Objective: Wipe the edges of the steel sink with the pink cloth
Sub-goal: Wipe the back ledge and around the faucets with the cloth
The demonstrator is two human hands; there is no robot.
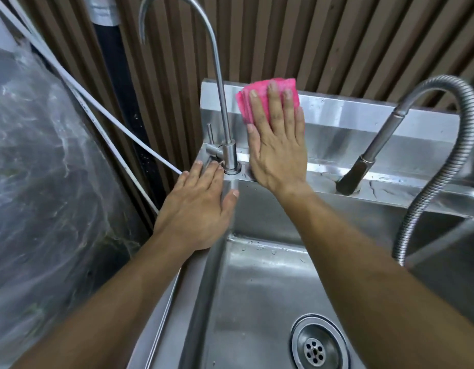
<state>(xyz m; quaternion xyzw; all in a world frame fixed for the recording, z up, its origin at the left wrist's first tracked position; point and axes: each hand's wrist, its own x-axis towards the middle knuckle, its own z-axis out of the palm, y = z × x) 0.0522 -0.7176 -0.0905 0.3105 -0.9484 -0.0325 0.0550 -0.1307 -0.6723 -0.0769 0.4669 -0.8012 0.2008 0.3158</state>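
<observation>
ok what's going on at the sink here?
A person is wiping the steel sink. The right hand presses the pink cloth flat against the raised back wall of the sink, fingers straight, just right of the thin gooseneck tap. The left hand rests flat on the sink's left rim by the tap's base, holding nothing. A pull-out sprayer on a flexible hose sits further right.

a kitchen wash area — a deep stainless steel sink [260, 288] with a tall gooseneck steel tap [217, 75] and a flexible coiled-hose sprayer [427, 145] — backed by brown ribbed wall panelling [324, 35].
</observation>
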